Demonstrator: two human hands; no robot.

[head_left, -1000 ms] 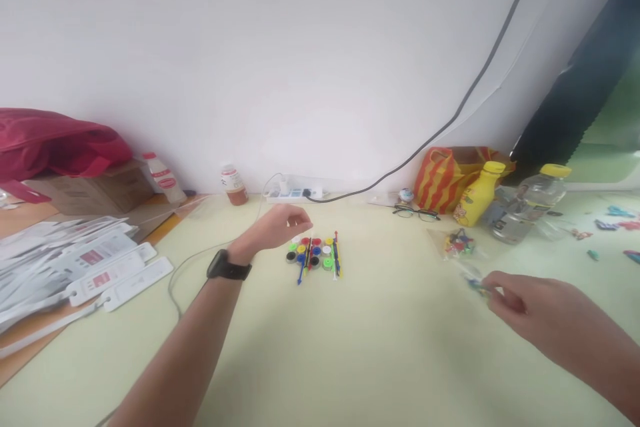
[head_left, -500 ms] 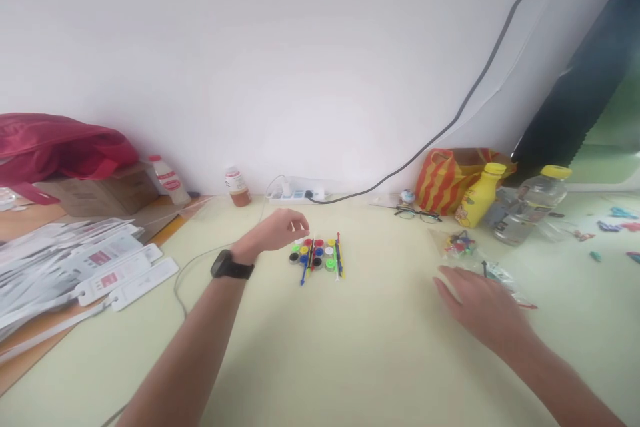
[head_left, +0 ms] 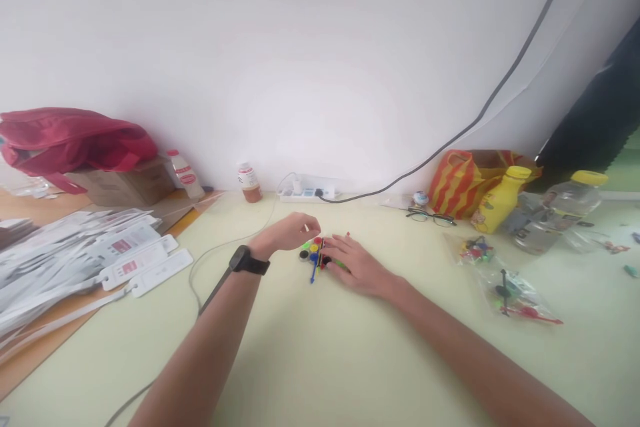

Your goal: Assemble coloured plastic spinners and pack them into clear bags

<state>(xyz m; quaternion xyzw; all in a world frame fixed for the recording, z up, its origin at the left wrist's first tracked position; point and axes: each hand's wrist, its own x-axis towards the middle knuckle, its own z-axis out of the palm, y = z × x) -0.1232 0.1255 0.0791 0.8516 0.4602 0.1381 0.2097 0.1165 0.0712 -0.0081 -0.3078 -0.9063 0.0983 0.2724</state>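
Observation:
A tight group of coloured plastic pieces, round counters and arrow-shaped pointers, lies on the pale table. A black counter [head_left: 304, 255] is at its left side and a blue arrow pointer [head_left: 313, 271] points towards me. My left hand [head_left: 290, 232], with a black watch on the wrist, is at the far left of the group, its fingers loosely curved and apart. My right hand [head_left: 357, 267] lies over the group's right side with fingers stretched out, touching or just above the pieces. It hides several of them. I see nothing held in either hand.
Clear bags of similar pieces [head_left: 520, 297] lie at right, near glasses [head_left: 430, 217], a striped bag [head_left: 453, 180], a yellow bottle [head_left: 500, 200] and a clear bottle [head_left: 570, 207]. White tags [head_left: 160, 271] cover the left. A power strip [head_left: 307, 195] sits by the wall.
My right hand has moved left from beside the clear bags onto the right side of the coloured pieces. My left hand stays by the group. The view has shifted slightly.

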